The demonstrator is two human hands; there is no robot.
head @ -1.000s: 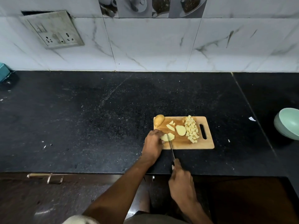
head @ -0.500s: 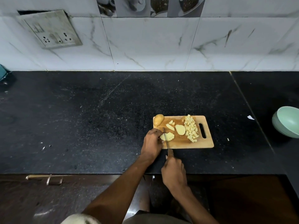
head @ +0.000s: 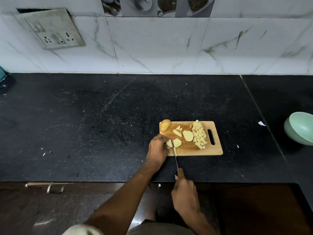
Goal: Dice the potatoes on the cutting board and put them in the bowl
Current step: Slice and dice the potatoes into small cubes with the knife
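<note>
On the board (head: 211, 150), near its left front corner, the left hand (head: 157, 150) has its fingers curled down on a potato piece (head: 169, 143), pinning it while the knife (head: 175, 155) runs through it. Right hand (head: 185, 195) is off the board's front edge, wrapped tight around the handle, one finger laid forward along the blade's spine.

Progress-wise I'd call it maybe halfway. A decent pile of dice (head: 199, 134) sits toward the board's handle end, so a good chunk is cut. More fresh cut bits (head: 177, 142) lie just right of the blade. Still left: a flat slice (head: 188, 135) mid-board, a couple of wedges (head: 177, 133) behind the hand, and a skin-on chunk (head: 165, 125) on the board's far left corner, looks untouched.

Bowl (head: 300, 130) is way off to the right of the board and nothing shows in it as far as I can see, so the whole transfer step hasn't started yet.
</note>
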